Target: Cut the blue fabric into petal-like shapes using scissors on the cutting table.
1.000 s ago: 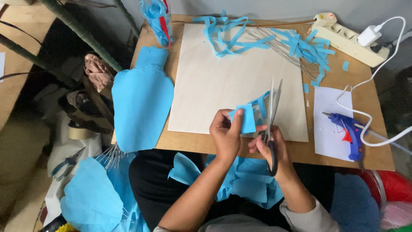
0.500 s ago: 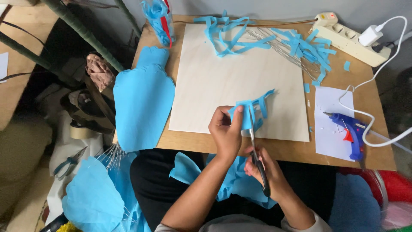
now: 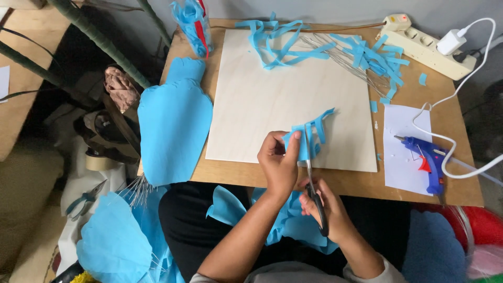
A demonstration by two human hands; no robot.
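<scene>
1. While one pale board [image 3: 272,99] covers the table [image 3: 456,173], one blue glue gun [image 3: 428,160] lies right of it.
2. The left hand [image 3: 277,162] pinches one fringed blue paper piece [image 3: 309,139] above the board's near edge.
3. The right hand [image 3: 322,204] grips one pair of scissors [image 3: 313,194], blades in the paper.

A wooden board [image 3: 272,99] lies centred on the counter [image 3: 456,120]. Behind the board: paper strips [image 3: 283,39] and wire stems [image 3: 346,57]. Right of the board: glue gun [image 3: 427,160] on a paper sheet [image 3: 403,126]. Behind that: power strip [image 3: 427,44]. Left of the board: large paper petal [image 3: 173,126].
</scene>
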